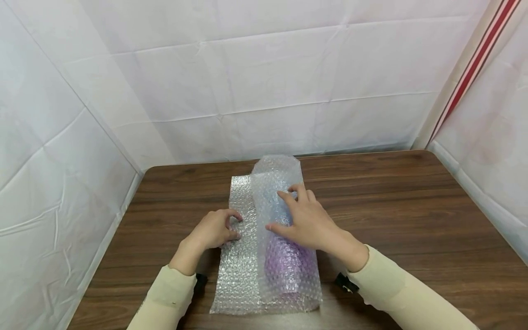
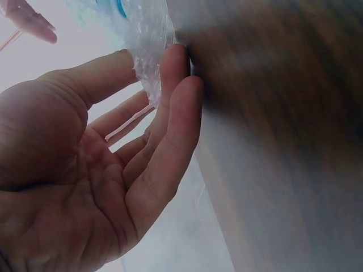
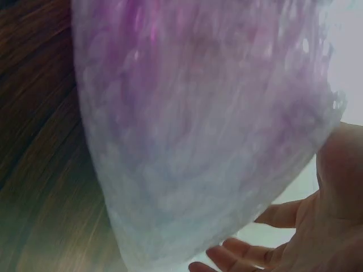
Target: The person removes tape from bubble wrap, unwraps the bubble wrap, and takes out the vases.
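Bubble wrap [image 1: 239, 270] lies on the table, with a folded layer covering a long, rounded object [image 1: 288, 266], purple at its near end and bluish farther up. What kind of object it is cannot be told through the wrap. At the sheet's left edge rests my left hand [image 1: 214, 228], thumb and forefinger apart on the wrap. In the left wrist view the hand [image 2: 119, 147] is loosely curved around that edge, fingertips close to the tabletop. My right hand [image 1: 309, 220] lies over the covered object with spread fingers. The right wrist view shows its fingers [image 3: 278, 215] beside the wrap.
A dark wood-grain table [image 1: 392, 206] carries the wrap. White cloth [image 1: 264, 68] hangs behind it and at both sides, with a red stripe [image 1: 474, 68] at the right corner. Black wrist mounts [image 1: 345, 283] sit under the sleeves.
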Demonstrator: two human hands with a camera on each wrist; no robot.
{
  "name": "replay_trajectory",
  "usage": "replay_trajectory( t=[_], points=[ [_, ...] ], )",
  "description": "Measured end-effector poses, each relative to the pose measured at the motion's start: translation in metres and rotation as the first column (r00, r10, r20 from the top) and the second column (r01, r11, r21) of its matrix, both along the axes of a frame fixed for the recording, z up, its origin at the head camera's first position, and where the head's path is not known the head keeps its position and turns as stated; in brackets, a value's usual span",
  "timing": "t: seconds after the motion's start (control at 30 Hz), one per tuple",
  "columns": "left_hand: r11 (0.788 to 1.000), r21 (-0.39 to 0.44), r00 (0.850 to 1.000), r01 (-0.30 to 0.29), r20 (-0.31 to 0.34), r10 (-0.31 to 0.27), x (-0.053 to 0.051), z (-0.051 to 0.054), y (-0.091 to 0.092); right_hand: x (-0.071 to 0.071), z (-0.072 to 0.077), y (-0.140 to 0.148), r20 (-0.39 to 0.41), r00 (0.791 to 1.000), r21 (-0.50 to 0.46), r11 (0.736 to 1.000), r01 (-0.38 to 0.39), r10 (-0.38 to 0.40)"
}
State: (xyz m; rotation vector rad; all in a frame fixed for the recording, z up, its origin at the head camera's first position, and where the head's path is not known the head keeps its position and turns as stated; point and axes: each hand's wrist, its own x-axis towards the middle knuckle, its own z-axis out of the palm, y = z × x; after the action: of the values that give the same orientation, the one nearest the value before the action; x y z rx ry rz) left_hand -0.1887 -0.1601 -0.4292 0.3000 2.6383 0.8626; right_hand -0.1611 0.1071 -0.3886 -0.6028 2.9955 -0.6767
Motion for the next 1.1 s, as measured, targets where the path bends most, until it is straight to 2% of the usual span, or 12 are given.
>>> replay_trajectory(
  t=[0.33, 0.57, 0.83, 1.1],
  points=[
    [1.000, -0.009, 1.000, -0.007, 0.002, 0.007, 0.000, 0.000, 0.001, 0.006, 0.000, -0.013, 0.043, 0.998, 0.067, 0.997, 0.047, -0.050],
    [1.000, -0.011, 1.000, -0.008, 0.005, 0.008, 0.000, 0.001, 0.001, 0.006, 0.000, -0.020, 0.004, 0.998, 0.116, 0.991, 0.068, -0.069],
    [1.000, -0.008, 1.000, -0.010, 0.005, 0.010, 0.000, -0.001, 0.001, 0.006, 0.000, -0.021, 0.015, 0.996, 0.129, 0.988, 0.081, -0.083],
    [1.000, -0.002, 1.000, -0.010, 0.003, 0.010, -0.001, -0.001, 0.001, 0.006, 0.002, -0.020, 0.074, 0.993, 0.104, 0.991, 0.088, -0.096]
  ],
)
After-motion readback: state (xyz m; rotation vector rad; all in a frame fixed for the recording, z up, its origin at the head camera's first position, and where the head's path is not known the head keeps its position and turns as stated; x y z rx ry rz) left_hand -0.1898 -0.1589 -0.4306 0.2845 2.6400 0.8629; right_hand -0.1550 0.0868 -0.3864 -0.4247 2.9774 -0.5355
